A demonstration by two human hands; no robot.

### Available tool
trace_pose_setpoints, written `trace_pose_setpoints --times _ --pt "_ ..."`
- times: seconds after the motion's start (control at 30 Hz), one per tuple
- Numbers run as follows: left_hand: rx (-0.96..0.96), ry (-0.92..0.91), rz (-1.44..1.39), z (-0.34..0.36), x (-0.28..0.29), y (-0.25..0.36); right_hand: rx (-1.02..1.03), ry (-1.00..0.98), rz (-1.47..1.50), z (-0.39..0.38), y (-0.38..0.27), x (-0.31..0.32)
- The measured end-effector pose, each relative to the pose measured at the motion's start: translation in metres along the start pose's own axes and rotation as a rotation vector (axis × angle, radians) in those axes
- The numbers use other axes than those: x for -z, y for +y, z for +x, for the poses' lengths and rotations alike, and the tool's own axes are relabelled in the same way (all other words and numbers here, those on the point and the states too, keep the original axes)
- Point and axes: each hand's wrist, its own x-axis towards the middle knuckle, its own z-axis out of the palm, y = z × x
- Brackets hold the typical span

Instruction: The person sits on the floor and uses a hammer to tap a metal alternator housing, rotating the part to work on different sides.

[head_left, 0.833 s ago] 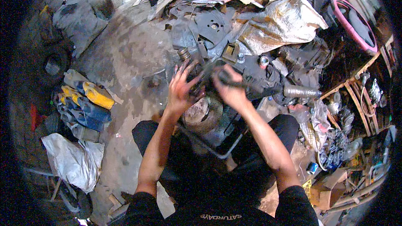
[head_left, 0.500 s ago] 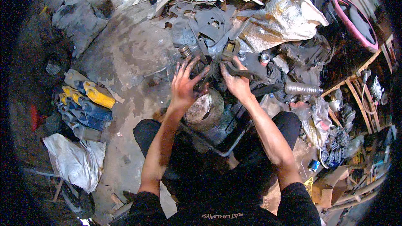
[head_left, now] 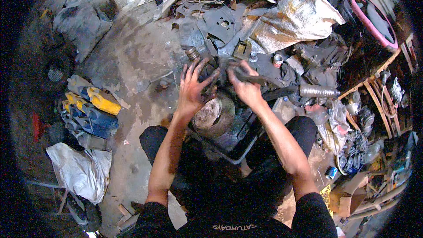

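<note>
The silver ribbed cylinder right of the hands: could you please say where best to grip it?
Probably its middle, from above: the silver ribbed cylinder lies on its side, upper face uncovered, and the ribs should aid grip. A dark piece crowds its left end.

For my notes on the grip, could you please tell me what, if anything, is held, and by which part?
The right hand holds a dark strip near its left end. Whether the left hand grips anything cannot be told.
</note>
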Motion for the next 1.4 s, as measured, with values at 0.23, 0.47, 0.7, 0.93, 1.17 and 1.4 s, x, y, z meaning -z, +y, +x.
trace_pose_setpoints --times 0.23,0.47,0.7,0.93,1.17,1.4 --pt "-0.056 -0.042 0.045 -0.004 0.001 -0.009 0.091 -0.029 -0.147 -0.006 0.02 0.002" --pt "-0.022 -0.027 0.064 -0.007 0.0 -0.006 -0.098 0.0 -0.032 -0.009 0.021 0.0" --pt "0.035 -0.05 0.022 -0.004 0.012 0.003 -0.077 0.03 -0.002 -0.005 0.006 -0.004" --pt "0.007 -0.005 -0.012 -0.006 -0.002 -0.014 0.052 -0.04 0.042 -0.019 0.013 -0.012" --pt "-0.038 -0.018 -0.041 0.003 -0.007 -0.013 -0.019 -0.059 -0.008 -0.019 0.008 -0.002" --pt "0.083 0.035 -0.014 -0.002 -0.023 0.003 0.074 0.077 -0.057 -0.018 0.034 -0.013"
